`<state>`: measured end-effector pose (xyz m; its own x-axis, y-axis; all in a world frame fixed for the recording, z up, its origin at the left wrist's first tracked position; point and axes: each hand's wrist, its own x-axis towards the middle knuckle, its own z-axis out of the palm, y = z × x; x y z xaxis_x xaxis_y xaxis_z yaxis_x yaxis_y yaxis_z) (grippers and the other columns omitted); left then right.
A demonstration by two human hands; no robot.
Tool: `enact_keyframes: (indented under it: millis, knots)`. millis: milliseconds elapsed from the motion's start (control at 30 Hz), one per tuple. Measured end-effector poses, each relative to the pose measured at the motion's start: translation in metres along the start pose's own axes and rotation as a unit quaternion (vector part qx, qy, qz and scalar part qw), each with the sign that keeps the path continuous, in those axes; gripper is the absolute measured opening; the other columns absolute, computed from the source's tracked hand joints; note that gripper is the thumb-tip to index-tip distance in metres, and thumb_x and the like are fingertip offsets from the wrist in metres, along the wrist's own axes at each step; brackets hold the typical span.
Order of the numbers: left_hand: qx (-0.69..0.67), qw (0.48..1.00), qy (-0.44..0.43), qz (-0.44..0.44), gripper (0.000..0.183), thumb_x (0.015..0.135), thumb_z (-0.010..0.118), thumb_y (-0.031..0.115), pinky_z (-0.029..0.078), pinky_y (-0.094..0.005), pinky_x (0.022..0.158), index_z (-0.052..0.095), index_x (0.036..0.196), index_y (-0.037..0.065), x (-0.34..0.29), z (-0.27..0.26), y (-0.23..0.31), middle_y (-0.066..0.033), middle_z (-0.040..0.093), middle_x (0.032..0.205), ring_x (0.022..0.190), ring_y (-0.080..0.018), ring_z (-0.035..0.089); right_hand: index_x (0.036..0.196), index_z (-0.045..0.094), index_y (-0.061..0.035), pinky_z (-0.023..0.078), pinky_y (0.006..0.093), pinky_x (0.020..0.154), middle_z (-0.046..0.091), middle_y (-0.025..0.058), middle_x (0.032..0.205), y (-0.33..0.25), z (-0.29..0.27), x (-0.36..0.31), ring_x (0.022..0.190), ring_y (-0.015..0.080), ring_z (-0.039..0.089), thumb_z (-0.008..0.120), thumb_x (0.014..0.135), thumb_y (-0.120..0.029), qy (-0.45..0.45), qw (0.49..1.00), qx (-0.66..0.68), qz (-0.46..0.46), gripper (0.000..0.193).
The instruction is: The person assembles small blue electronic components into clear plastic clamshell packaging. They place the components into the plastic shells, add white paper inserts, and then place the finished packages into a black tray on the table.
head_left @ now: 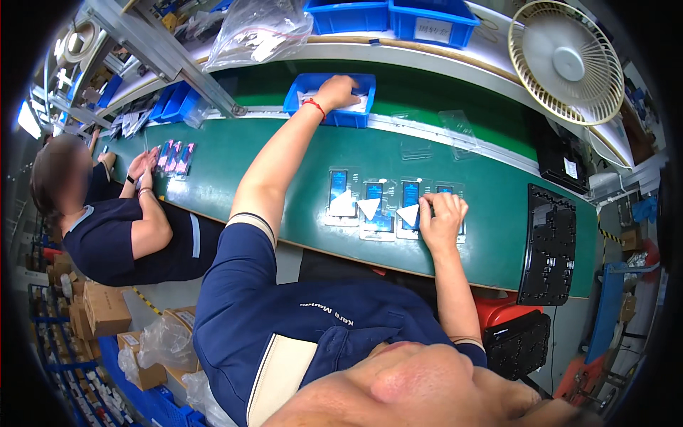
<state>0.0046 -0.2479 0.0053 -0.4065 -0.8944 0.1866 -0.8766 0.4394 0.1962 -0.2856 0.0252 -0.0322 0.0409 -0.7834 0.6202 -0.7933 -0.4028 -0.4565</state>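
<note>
Left hand (339, 92) in the bin (348, 120), 12 o'clock.
Right hand (442, 215) curls over the packs (377, 223) at 3 o'clock on the table (494, 206); whether either hand's fingers pinch anything, I cannot tell.

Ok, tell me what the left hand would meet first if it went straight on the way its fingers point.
Most likely the white pieces in the blue bin: the left hand bends down toward them. Depth is unclear, so it may already be touching them.

Navy shirt (238, 306), cream trim (281, 373); red bracelet (314, 106), probably cord.
</note>
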Motion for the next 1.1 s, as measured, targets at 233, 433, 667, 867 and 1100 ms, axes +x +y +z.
enact_keyframes:
  millis: [233, 433, 667, 867, 1100]
  knots:
    - [-0.030, 0.996, 0.063, -0.059, 0.025, 0.084, 0.061, 0.027, 0.051, -0.0439, 0.085, 0.074, 0.090, 0.006, 0.013, 0.019, -0.014, -0.0178, 0.069, 0.099, 0.095, -0.0366, 0.065, 0.078, 0.064, -0.0100, 0.035, 0.0397, 0.082, 0.059, 0.0040, 0.078, 0.002, 0.002, -0.002, 0.080, 0.0243, 0.054, 0.072, 0.076, -0.010, 0.004, 1.000, 0.001, 0.003, 0.008]
    - [-0.369, 0.908, 0.105, -0.168, 0.017, 0.088, 0.066, 0.019, 0.043, -0.0286, 0.056, 0.068, 0.086, 0.003, -0.036, -0.016, 0.005, -0.0069, 0.066, 0.075, 0.062, -0.0138, 0.057, 0.075, 0.064, -0.0103, 0.035, 0.0399, 0.082, 0.060, 0.0037, 0.076, -0.001, 0.000, -0.002, 0.079, 0.0242, 0.054, 0.071, 0.075, -0.010, 0.008, 1.000, 0.012, 0.009, 0.007]
    - [-0.606, 0.783, 0.043, -0.133, 0.010, 0.095, 0.058, 0.014, 0.043, -0.0204, 0.046, 0.058, 0.092, 0.005, -0.117, -0.033, 0.107, -0.0031, 0.062, 0.080, 0.061, -0.0075, 0.056, 0.093, 0.067, -0.0017, 0.048, 0.0271, 0.072, 0.067, 0.0063, 0.081, -0.031, 0.002, 0.030, 0.074, 0.0124, 0.062, 0.076, 0.078, -0.010, 0.000, 0.929, 0.324, 0.179, 0.019]
    - [-0.663, 0.740, 0.026, -0.106, 0.012, 0.095, 0.060, 0.013, 0.046, -0.0190, 0.049, 0.057, 0.095, 0.002, -0.168, -0.006, 0.179, -0.0044, 0.062, 0.082, 0.067, -0.0077, 0.058, 0.109, 0.062, 0.0046, 0.052, 0.0237, 0.080, 0.068, 0.0098, 0.098, -0.036, 0.016, 0.042, 0.087, 0.0112, 0.064, 0.069, 0.084, 0.002, -0.038, 0.748, 0.597, 0.287, 0.026]
    - [-0.680, 0.727, 0.027, -0.094, 0.019, 0.090, 0.065, 0.007, 0.051, -0.0206, 0.055, 0.062, 0.106, -0.003, -0.180, -0.003, 0.195, -0.0087, 0.067, 0.094, 0.075, -0.0099, 0.062, 0.103, 0.064, 0.0048, 0.053, 0.0233, 0.077, 0.071, 0.0114, 0.091, -0.034, 0.002, 0.029, 0.084, 0.0124, 0.067, 0.069, 0.083, 0.004, -0.052, 0.796, 0.534, 0.281, 0.020]
